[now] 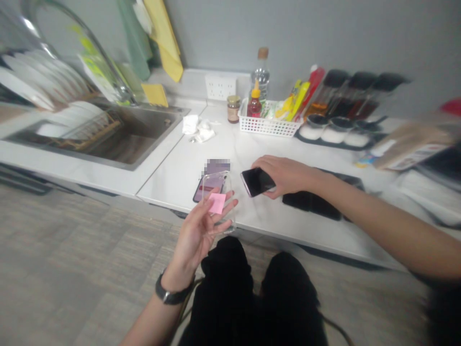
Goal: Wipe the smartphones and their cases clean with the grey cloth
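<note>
My left hand (201, 226) holds a clear phone case (228, 185) at the counter's front edge, the thumb over a pink sticky note (217, 203) on it. Behind the case lies a phone with a lit screen (200, 190), partly covered by the case. My right hand (275, 173) is closed on a second phone (255, 182), its dark screen facing up, a short way right of the case. Beside and partly under my right forearm lie flat black devices (317, 204) on the counter; their kind I cannot make out.
At the left, a steel sink (158, 125) holds a rack of dishes. Crumpled white tissues (201, 129), a small jar (233, 108) and a white basket (270, 126) of bottles and packets stand along the back. Seasoning jars (336, 129) and a brown paper bag (410, 139) are at the right.
</note>
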Demonstrator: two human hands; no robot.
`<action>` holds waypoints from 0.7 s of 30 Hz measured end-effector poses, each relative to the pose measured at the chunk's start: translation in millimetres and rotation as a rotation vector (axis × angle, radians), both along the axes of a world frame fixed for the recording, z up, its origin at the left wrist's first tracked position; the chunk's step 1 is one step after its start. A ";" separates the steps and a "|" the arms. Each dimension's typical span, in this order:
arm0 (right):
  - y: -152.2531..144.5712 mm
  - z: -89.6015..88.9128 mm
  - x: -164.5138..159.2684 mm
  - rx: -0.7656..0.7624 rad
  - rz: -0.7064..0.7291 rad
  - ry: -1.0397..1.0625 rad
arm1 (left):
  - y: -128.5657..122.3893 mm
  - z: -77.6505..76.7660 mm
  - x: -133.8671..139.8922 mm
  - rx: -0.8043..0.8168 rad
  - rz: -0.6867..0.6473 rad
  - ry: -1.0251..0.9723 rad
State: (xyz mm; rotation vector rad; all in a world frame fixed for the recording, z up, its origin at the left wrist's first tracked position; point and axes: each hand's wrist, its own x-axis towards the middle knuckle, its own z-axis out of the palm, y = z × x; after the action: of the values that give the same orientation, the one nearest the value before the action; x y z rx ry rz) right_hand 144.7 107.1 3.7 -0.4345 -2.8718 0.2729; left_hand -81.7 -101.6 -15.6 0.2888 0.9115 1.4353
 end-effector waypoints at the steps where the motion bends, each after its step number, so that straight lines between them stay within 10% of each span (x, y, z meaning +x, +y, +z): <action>1: 0.5 -0.7 5.5 -0.006 -0.034 0.034 | 1.0 0.2 1.0 0.005 -0.001 -0.005; 13: -55.9 -38.0 50.5 -0.548 -0.485 0.976 | 24.6 -7.9 41.4 0.039 -0.115 -0.053; 21: -97.2 -25.1 44.3 -0.504 -0.509 1.424 | 25.2 -11.6 73.5 0.052 -0.195 0.024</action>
State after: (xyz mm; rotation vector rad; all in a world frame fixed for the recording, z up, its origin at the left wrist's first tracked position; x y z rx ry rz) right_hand 189.0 9.8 -21.3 -0.6545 -1.2452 0.7940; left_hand -8.3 -76.4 -27.2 0.4232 0.8425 1.2790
